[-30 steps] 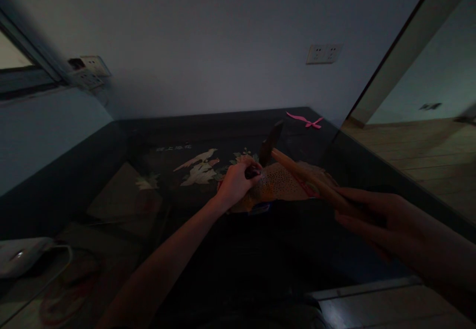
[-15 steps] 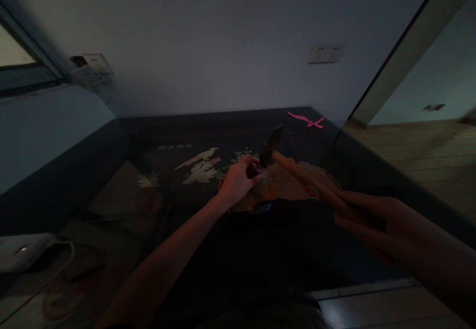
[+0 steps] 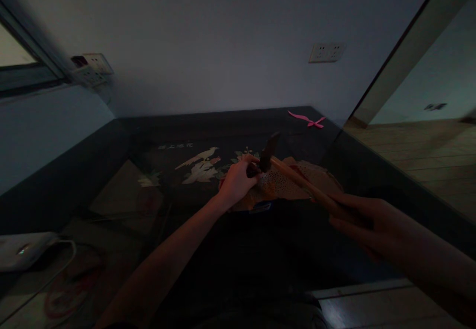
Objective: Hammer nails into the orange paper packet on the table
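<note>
A hammer with a dark metal head and a wooden handle (image 3: 297, 177) is gripped near its end by my right hand (image 3: 366, 222). Its head sits just beside the fingertips of my left hand (image 3: 238, 177). Those fingers are pinched over a brown, dotted sheet, perhaps cardboard (image 3: 282, 184), with ragged edges and many small dark marks. Whatever the pinch holds is too small and dark to make out. Under the sheet's near edge a bit of something blue (image 3: 262, 206) shows.
The dark glossy tabletop (image 3: 223, 125) bears a bird and flower picture. A pink ribbon (image 3: 315, 122) lies at its back right. At the left are a white power strip (image 3: 26, 252) and cable. Behind stands a wall with a socket (image 3: 327, 52).
The hammer head has come down closer to my left fingertips, and my right hand has lowered slightly and shifted left with it. My left hand has stayed in place.
</note>
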### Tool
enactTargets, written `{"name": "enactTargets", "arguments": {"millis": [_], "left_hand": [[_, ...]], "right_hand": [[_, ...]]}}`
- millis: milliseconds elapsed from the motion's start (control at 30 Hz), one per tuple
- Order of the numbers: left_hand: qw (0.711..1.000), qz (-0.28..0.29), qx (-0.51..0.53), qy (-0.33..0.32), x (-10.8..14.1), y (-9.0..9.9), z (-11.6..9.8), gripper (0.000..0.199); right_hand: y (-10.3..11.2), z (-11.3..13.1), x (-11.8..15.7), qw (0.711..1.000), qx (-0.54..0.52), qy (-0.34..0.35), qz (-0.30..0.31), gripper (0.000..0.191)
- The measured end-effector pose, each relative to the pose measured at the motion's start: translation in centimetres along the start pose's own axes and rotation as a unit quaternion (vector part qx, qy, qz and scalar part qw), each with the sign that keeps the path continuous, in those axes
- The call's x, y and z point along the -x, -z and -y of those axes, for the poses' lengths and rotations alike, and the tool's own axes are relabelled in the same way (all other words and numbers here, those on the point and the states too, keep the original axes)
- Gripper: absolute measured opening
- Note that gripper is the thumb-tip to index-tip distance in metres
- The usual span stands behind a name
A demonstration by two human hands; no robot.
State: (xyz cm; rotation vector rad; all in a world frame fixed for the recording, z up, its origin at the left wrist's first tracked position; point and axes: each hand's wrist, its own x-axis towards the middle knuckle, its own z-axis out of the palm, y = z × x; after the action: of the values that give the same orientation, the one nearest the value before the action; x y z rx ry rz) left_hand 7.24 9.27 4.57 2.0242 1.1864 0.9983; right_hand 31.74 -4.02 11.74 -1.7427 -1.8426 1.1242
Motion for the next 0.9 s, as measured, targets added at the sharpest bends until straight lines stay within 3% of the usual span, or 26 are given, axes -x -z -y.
{"name": "enactTargets", "arguments": {"millis": [233,467,900], "left_hand": [[1.0,-0.002,0.002,-0.007,0.0,0.14,-0.13,0.025],[1.0,0.006,-0.004,0.01,0.0,0.15,-0.19,0.026],[1.0,0.005,0.002,0.008,0.04,0.3,-0.44,0.026]], "right_hand": [[0.19,-0.37,0.3,1.0,-0.013,0.003,-0.025,0.044],[-0.32,-0.68,-0.19,0.999,-0.029,0.005,-0.012,0.036],[-0.53,-0.06,-0.07,1.0,-0.01,-0.003,-0.004,0.04]]}}
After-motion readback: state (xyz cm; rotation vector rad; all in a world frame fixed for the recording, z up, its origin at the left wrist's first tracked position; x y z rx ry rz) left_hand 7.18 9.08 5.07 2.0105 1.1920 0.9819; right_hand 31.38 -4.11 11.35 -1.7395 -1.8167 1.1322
